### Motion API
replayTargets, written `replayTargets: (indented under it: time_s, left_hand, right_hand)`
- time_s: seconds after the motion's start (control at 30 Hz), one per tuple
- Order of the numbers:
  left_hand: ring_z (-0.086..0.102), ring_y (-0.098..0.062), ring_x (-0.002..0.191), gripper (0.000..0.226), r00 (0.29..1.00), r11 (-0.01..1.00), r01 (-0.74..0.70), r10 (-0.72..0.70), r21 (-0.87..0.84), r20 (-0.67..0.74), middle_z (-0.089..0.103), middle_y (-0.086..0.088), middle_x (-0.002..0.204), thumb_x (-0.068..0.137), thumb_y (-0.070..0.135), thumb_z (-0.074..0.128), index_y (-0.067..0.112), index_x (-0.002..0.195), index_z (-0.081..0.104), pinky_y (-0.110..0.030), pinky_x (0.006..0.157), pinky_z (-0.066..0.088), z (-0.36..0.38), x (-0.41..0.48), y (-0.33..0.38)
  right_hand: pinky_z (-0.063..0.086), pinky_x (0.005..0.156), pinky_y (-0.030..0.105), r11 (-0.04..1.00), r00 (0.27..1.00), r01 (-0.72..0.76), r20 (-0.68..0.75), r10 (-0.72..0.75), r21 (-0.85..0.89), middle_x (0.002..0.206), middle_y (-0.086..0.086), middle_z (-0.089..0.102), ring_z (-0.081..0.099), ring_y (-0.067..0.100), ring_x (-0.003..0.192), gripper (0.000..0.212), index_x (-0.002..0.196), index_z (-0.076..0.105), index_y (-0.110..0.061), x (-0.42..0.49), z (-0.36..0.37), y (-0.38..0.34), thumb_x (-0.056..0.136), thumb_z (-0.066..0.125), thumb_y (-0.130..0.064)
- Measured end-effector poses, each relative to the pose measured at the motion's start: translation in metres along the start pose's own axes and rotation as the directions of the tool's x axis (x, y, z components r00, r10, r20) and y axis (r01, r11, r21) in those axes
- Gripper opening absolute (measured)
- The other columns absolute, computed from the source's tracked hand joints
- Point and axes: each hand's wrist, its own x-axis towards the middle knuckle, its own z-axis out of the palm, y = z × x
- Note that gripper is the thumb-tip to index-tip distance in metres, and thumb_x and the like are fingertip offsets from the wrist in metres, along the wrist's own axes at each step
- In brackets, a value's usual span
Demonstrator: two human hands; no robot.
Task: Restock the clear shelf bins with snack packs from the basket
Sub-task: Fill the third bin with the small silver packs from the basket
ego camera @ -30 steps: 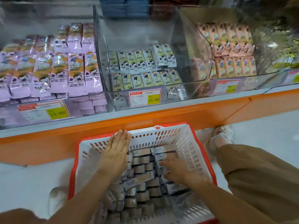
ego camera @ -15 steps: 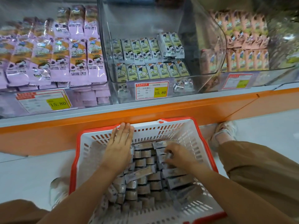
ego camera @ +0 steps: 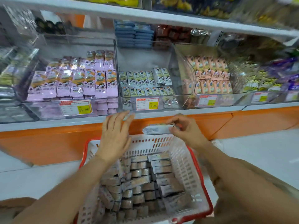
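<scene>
**Lifting a snack pack toward the middle bin**

The right hand point(ego camera: 186, 131) has its fingers point(ego camera: 175, 130) pinched narrow on one end of a grey snack pack point(ego camera: 156, 129), held level above the far rim of the basket point(ego camera: 205, 199) and just below the shelf edge point(ego camera: 210, 110). The left hand point(ego camera: 115, 136) is empty, fingers spread wide and flat, hovering over the basket's far left corner.

To do this well, I judge the pack should go up and over the clear front wall of the middle bin point(ego camera: 178, 101), then be laid face-up in line with the rows already there, the free hand steadying or squaring the stack.

The pack's printed face is blurred, so whether it matches the middle bin's packs cannot be told. More packs point(ego camera: 163, 170) fill the basket, their lower layers hidden. The price tags point(ego camera: 147, 104) are partly legible; the bins to the far left and right smear out.
</scene>
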Motion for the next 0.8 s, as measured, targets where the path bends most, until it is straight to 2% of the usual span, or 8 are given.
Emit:
replayTargets:
  time_s: [0.13, 0.23, 0.3, 0.4, 0.53, 0.63, 0.7, 0.8]
  left_hand:
    - [0.034, -0.032, 0.129, 0.062, 0.994, 0.999, 0.028, -0.026, 0.015, -0.107, 0.034, -0.014, 0.142, 0.080, 0.023, 0.040, 0.004, 0.139, 0.043, -0.048, 0.106, 0.021, -0.022, 0.029, -0.005]
    - [0.025, -0.031, 0.142, 0.069, 0.998, 0.996, 0.034, -0.029, 0.079, -0.063, 0.028, -0.015, 0.155, 0.082, 0.025, 0.043, 0.005, 0.147, 0.035, -0.045, 0.117, 0.009, -0.027, 0.047, -0.013]
    - [0.018, -0.031, 0.148, 0.077, 0.999, 0.989, 0.038, -0.036, 0.141, -0.015, 0.022, -0.016, 0.161, 0.082, 0.022, 0.056, 0.005, 0.152, 0.030, -0.046, 0.120, 0.000, -0.023, 0.055, -0.017]
    - [0.012, -0.032, 0.152, 0.089, 1.000, 0.976, 0.014, -0.017, 0.218, 0.012, 0.015, -0.016, 0.163, 0.080, 0.024, 0.065, 0.004, 0.155, 0.021, -0.051, 0.122, 0.003, -0.015, 0.056, -0.020]
    - [0.008, -0.032, 0.152, 0.091, 0.999, 0.963, -0.022, 0.028, 0.268, -0.018, 0.010, -0.014, 0.165, 0.080, 0.030, 0.062, 0.006, 0.155, 0.018, -0.051, 0.122, 0.003, -0.004, 0.054, -0.025]
    - [0.005, -0.031, 0.151, 0.094, 0.997, 0.962, -0.022, 0.042, 0.274, -0.065, 0.005, -0.011, 0.164, 0.078, 0.033, 0.067, 0.007, 0.154, 0.019, -0.049, 0.122, -0.001, 0.006, 0.056, -0.026]
    - [0.004, -0.031, 0.150, 0.096, 0.994, 0.964, -0.016, 0.045, 0.266, -0.104, 0.002, -0.011, 0.164, 0.077, 0.029, 0.071, 0.007, 0.153, 0.018, -0.050, 0.121, -0.001, 0.013, 0.057, -0.027]
    - [-0.001, -0.030, 0.152, 0.078, 0.982, 0.969, -0.030, 0.075, 0.247, -0.175, -0.007, -0.011, 0.165, 0.083, 0.024, 0.049, 0.007, 0.153, 0.020, -0.048, 0.123, -0.004, 0.022, 0.058, -0.029]
  right_hand:
    - [0.049, 0.067, 0.021, 0.986, 0.969, 0.165, -0.186, -0.163, 0.000, 0.092, -0.007, 0.066, 0.060, 0.011, 0.080, 0.017, 0.094, 0.072, -0.027, 0.010, -0.019, -0.053, 0.084, 0.072, -0.014]
    - [0.056, 0.063, 0.030, 0.976, 0.930, 0.212, -0.296, -0.216, -0.047, 0.097, -0.002, 0.064, 0.063, 0.018, 0.084, 0.014, 0.096, 0.071, -0.025, 0.032, -0.021, -0.078, 0.085, 0.073, -0.017]
    - [0.054, 0.063, 0.020, 0.975, 0.904, 0.184, -0.370, -0.217, -0.122, 0.098, -0.001, 0.063, 0.061, 0.005, 0.084, 0.015, 0.097, 0.069, -0.022, 0.054, -0.016, -0.085, 0.087, 0.072, -0.010]
    - [0.045, 0.068, 0.010, 0.961, 0.865, 0.117, -0.450, -0.222, -0.250, 0.092, -0.010, 0.063, 0.056, -0.005, 0.082, 0.012, 0.096, 0.069, -0.020, 0.090, -0.005, -0.087, 0.087, 0.071, -0.014]
    - [0.045, 0.069, 0.026, 0.955, 0.866, -0.014, -0.481, -0.137, -0.296, 0.094, -0.002, 0.062, 0.056, 0.015, 0.082, 0.012, 0.098, 0.068, -0.023, 0.143, 0.003, -0.068, 0.087, 0.071, -0.020]
    - [0.052, 0.083, 0.036, 0.912, 0.850, -0.087, -0.508, -0.143, -0.402, 0.108, 0.008, 0.064, 0.059, 0.017, 0.093, 0.016, 0.101, 0.070, -0.020, 0.181, 0.007, -0.053, 0.085, 0.072, -0.022]
    - [0.050, 0.089, 0.035, 0.891, 0.849, -0.112, -0.509, -0.145, -0.440, 0.111, 0.009, 0.062, 0.059, 0.018, 0.097, 0.019, 0.103, 0.071, -0.015, 0.200, 0.012, -0.047, 0.085, 0.072, -0.020]
    - [0.042, 0.086, 0.024, 0.844, 0.863, -0.153, -0.485, -0.139, -0.514, 0.113, 0.010, 0.058, 0.058, 0.021, 0.100, 0.019, 0.105, 0.069, -0.010, 0.219, 0.017, -0.038, 0.087, 0.070, -0.017]
